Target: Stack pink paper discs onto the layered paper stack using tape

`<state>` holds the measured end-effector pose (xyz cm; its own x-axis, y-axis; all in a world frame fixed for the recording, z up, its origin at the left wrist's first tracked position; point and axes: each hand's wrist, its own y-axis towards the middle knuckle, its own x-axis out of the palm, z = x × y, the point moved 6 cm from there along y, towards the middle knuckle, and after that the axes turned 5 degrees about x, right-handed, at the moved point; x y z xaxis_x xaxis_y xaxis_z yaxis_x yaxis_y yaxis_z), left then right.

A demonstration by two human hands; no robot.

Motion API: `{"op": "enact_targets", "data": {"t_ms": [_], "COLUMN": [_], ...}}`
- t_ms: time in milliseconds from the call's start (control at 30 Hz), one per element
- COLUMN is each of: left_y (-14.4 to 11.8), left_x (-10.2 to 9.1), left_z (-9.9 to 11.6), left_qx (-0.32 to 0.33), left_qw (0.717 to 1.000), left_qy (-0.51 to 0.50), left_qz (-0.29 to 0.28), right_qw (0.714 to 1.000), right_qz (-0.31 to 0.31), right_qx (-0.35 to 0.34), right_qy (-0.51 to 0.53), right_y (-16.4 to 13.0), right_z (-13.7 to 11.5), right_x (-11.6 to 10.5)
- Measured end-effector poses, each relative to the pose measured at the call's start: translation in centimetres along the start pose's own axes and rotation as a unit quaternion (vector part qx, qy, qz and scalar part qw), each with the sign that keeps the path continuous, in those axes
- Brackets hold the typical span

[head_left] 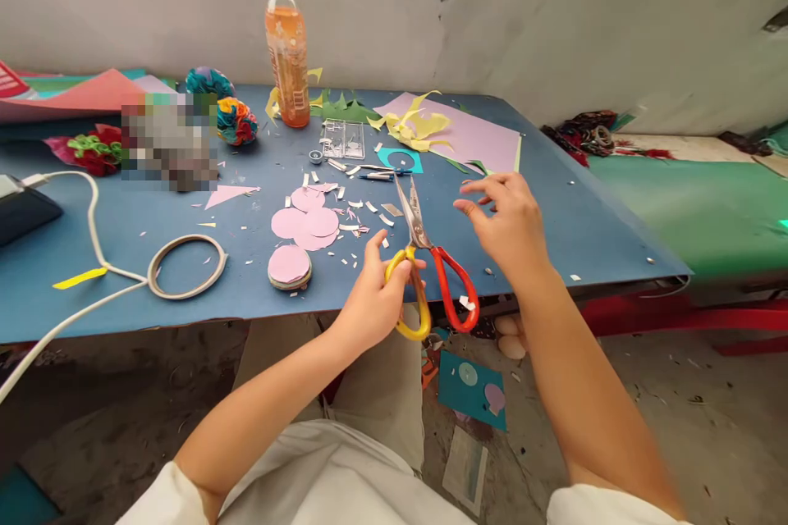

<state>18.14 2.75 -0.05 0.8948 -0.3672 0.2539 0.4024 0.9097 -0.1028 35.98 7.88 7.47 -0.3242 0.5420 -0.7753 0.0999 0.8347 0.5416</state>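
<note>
My left hand (377, 299) grips the yellow handle of a pair of scissors (419, 234) at the table's front edge. The blades stand slightly apart and point away from me, and the red handle hangs free with a scrap of white paper on it. To the right, my right hand (505, 217) is raised above the table, fingers bent and apart, with nothing visible in it. Left of the scissors lie several pink paper circles (304, 223). Nearer me, a small round stack (289, 267) has a pink disc on top.
A bottle of orange drink (287, 57) stands at the back. A tape ring (188, 267) and a white cable (92, 205) lie left. Yellow paper scraps (419, 127) rest on a lilac sheet (486, 139). White paper bits and a pen (377, 176) lie mid-table.
</note>
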Motion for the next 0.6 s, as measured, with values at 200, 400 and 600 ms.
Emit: {"op": "enact_targets", "data": {"t_ms": [200, 400, 600], "left_y": [0.8, -1.7, -3.7], "left_x": [-1.8, -3.3, -5.4], "left_z": [2.5, 3.1, 2.0], "left_qx": [0.147, 0.185, 0.101], "left_qw": [0.951, 0.981, 0.988], "left_qy": [0.262, 0.062, -0.109], "left_qz": [0.075, 0.02, 0.05], "right_qw": [0.999, 0.98, 0.971], "right_qz": [-0.022, -0.048, 0.014], "right_qx": [0.024, 0.024, 0.015], "right_qy": [0.038, 0.194, 0.236], "right_y": [-2.1, -6.0, -6.1], "right_z": [-1.6, -6.5, -8.7], "right_x": [1.3, 0.9, 0.7]}}
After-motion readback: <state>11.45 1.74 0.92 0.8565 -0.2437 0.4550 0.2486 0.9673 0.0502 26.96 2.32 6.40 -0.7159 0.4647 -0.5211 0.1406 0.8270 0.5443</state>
